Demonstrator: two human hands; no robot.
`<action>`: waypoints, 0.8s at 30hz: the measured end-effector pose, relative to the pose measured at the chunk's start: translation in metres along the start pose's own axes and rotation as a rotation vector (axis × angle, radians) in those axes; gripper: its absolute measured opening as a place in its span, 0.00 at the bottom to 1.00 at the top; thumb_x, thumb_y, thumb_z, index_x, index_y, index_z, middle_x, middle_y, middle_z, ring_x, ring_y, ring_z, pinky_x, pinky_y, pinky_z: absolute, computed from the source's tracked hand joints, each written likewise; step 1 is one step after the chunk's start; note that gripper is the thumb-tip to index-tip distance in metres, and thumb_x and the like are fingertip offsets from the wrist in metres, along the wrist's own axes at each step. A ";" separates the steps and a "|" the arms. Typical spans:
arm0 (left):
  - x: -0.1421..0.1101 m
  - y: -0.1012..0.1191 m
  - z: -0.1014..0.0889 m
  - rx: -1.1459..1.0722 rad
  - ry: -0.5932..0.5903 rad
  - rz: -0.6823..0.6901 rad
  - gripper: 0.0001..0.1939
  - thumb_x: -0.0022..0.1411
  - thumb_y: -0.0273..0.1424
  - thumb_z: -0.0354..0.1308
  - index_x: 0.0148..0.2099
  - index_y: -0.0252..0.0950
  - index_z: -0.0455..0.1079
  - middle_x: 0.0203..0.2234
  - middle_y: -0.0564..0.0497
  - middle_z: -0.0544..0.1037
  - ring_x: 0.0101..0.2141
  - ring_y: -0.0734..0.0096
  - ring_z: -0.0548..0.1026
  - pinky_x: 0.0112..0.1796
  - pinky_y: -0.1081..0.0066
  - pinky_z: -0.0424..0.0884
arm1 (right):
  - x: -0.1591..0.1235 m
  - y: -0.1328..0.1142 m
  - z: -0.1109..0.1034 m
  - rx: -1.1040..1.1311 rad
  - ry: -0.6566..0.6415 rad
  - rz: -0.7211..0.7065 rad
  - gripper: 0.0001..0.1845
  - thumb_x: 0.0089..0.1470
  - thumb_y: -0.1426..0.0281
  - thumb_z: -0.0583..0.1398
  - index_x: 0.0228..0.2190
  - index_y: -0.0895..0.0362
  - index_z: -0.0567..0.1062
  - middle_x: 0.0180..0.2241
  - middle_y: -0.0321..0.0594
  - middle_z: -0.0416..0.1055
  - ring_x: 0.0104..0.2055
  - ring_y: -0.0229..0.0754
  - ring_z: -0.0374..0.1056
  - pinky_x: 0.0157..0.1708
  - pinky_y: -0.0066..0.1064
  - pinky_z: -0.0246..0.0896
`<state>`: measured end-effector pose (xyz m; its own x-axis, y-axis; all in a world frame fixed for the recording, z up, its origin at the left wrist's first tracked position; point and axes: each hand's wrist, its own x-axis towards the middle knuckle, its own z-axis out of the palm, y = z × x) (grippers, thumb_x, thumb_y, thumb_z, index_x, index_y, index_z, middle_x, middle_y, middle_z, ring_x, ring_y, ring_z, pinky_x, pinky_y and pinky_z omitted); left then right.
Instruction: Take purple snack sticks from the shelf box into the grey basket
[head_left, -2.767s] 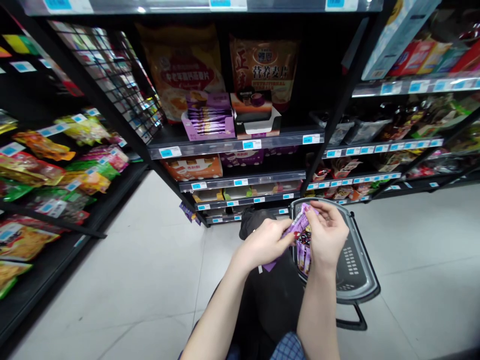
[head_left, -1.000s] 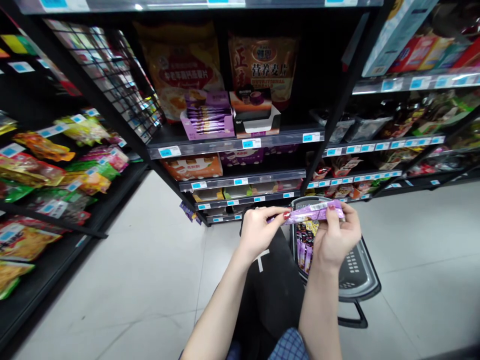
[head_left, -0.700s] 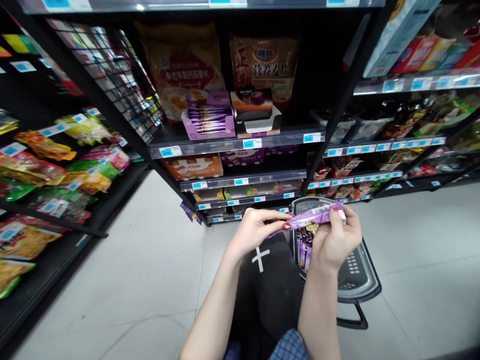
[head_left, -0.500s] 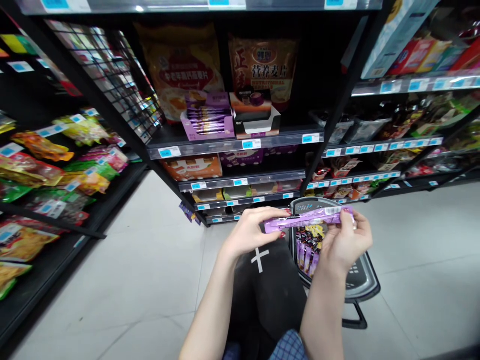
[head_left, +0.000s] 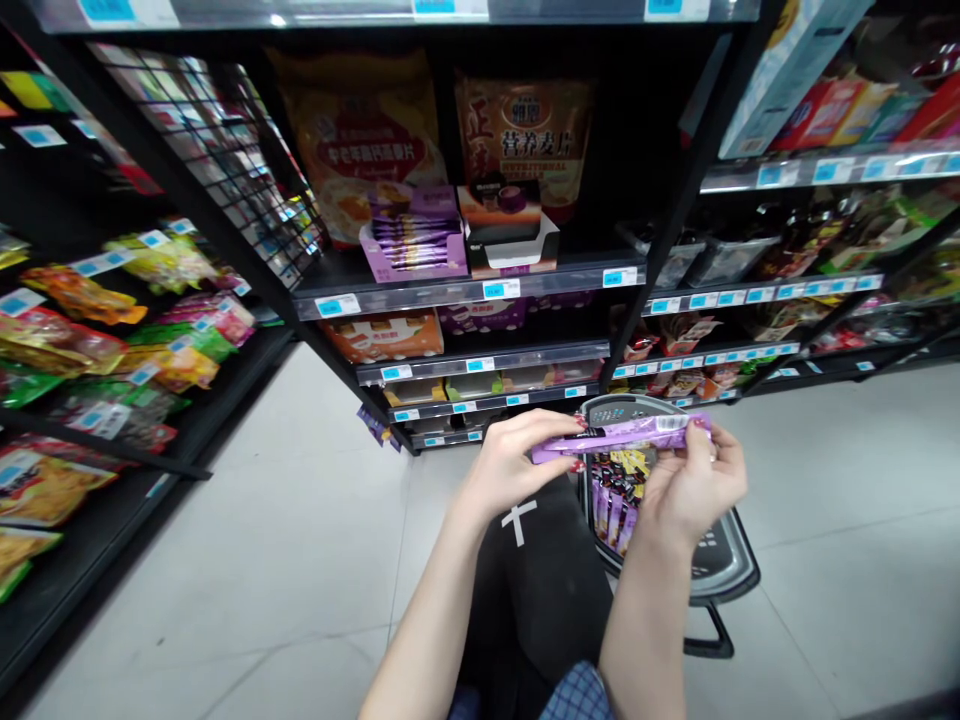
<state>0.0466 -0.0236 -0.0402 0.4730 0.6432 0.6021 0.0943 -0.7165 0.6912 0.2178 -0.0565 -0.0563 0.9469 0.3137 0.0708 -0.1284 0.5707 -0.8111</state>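
Note:
My left hand (head_left: 504,468) pinches the left end of a purple stick sachet (head_left: 637,432) between thumb and fingers. Its right end is gripped by my right hand (head_left: 697,485). The sachet lies nearly level, with a barcode visible near the right hand; whether it is a single one or a thin stack I cannot tell. Below it stands a grey and black shopping basket (head_left: 742,565) holding several purple sachets (head_left: 611,515) and some black and yellow ones. On the shelf ahead, a purple display box (head_left: 420,255) contains more purple sachets.
Beside the purple box is an orange and black display carton (head_left: 517,250). Cereal bags (head_left: 536,135) stand behind them. The shelf edge (head_left: 480,292) carries price tags. Snack bags (head_left: 60,340) fill a rack at left, and tiled floor (head_left: 315,560) runs between.
The left fingers have shifted slightly along the sachet and its left end has turned a little. My right hand stays almost in place.

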 end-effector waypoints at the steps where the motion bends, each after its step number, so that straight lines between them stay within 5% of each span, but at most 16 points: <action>1: 0.000 0.001 0.001 0.000 0.022 -0.012 0.12 0.53 0.29 0.63 0.43 0.36 0.74 0.40 0.48 0.79 0.42 0.66 0.76 0.44 0.68 0.72 | 0.000 0.000 0.000 0.000 -0.001 -0.001 0.10 0.38 0.74 0.63 0.26 0.58 0.67 0.24 0.31 0.63 0.26 0.33 0.64 0.25 0.27 0.63; 10: 0.001 0.001 0.008 -0.113 0.104 -0.213 0.08 0.53 0.27 0.62 0.38 0.37 0.77 0.37 0.49 0.81 0.40 0.64 0.78 0.42 0.67 0.74 | -0.004 -0.002 0.001 -0.100 -0.024 -0.064 0.10 0.43 0.70 0.62 0.28 0.56 0.65 0.25 0.31 0.60 0.28 0.35 0.64 0.27 0.30 0.66; 15: 0.002 0.001 0.004 -0.256 0.016 -0.437 0.10 0.49 0.27 0.64 0.37 0.36 0.78 0.36 0.48 0.81 0.39 0.61 0.79 0.41 0.67 0.75 | -0.005 -0.004 0.002 -0.048 -0.019 -0.093 0.09 0.43 0.72 0.62 0.27 0.57 0.67 0.26 0.32 0.62 0.29 0.35 0.65 0.30 0.30 0.66; 24: 0.002 0.003 0.004 -0.349 0.074 -0.444 0.07 0.53 0.31 0.62 0.34 0.37 0.79 0.34 0.48 0.81 0.39 0.60 0.79 0.38 0.67 0.77 | -0.007 -0.005 0.003 -0.020 -0.017 -0.121 0.08 0.44 0.73 0.63 0.28 0.56 0.67 0.26 0.32 0.63 0.30 0.36 0.66 0.36 0.33 0.66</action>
<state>0.0514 -0.0256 -0.0379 0.3901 0.8885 0.2418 -0.0312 -0.2497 0.9678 0.2110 -0.0590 -0.0509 0.9501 0.2562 0.1781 -0.0078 0.5900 -0.8073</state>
